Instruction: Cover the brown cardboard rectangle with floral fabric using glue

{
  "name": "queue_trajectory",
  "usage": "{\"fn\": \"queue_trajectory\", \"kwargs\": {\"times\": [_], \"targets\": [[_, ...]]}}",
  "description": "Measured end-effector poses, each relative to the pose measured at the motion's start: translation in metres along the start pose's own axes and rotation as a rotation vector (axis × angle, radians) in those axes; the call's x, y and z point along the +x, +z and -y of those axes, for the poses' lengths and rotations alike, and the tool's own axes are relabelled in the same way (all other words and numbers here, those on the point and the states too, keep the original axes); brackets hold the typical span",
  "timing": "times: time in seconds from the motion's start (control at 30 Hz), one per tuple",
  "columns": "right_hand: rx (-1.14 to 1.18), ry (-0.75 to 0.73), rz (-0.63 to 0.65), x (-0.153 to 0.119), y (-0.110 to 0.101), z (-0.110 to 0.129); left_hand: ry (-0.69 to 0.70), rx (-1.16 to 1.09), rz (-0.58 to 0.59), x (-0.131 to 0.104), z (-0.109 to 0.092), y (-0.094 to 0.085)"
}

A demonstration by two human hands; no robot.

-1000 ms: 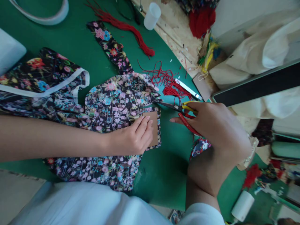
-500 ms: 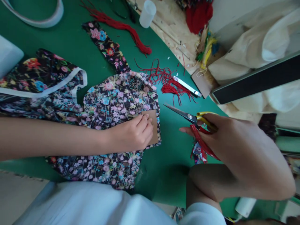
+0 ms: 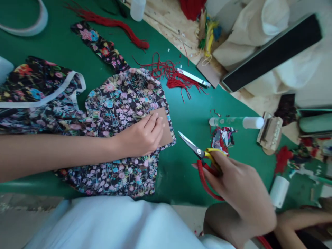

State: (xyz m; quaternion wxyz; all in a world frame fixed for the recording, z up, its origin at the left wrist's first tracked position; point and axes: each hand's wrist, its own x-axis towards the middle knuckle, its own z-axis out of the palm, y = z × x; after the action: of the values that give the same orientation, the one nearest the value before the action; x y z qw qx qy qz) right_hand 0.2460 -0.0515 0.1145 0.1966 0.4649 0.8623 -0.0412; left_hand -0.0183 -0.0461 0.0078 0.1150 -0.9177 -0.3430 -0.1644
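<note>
Green felt-looking surface [image 3: 186,180] under everything here. The left hand [image 3: 141,136] lies flat on a small brown cardboard piece [image 3: 163,124], fingers [image 3: 155,126] stretched out and pressing rather than gripping, pinning it onto the dark floral fabric [image 3: 121,103] at that cloth's right edge. The right hand [image 3: 238,188] has its fingers curled tight through the red and yellow handles of a pair of scissors [image 3: 198,152]; the blades look nearly shut and point up-left toward the cardboard, just short of the fabric edge and not touching it. Just beyond the scissors sits a little heap of fabric scraps [image 3: 223,136], with a glue stick [image 3: 236,121] lying on its side past that. Further back there's a tangle of red thread [image 3: 176,77] and a red tassel [image 3: 114,26].
</note>
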Motion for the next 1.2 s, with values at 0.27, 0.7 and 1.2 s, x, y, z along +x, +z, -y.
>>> {"fn": "queue_trajectory", "kwargs": {"times": [0.27,0.7,1.2], "targets": [[0.412,0.163,-0.19,-0.048,0.068,0.056,-0.092,-0.043,0.369,-0.001,-0.017,-0.022],[0.215,0.206,-0.079,-0.043,0.06,0.053,-0.082,-0.061,0.452,-0.002,-0.019,-0.022],[0.092,0.172,0.104,-0.026,0.04,0.055,-0.077,-0.039,0.442,-0.003,-0.02,-0.021]]}}
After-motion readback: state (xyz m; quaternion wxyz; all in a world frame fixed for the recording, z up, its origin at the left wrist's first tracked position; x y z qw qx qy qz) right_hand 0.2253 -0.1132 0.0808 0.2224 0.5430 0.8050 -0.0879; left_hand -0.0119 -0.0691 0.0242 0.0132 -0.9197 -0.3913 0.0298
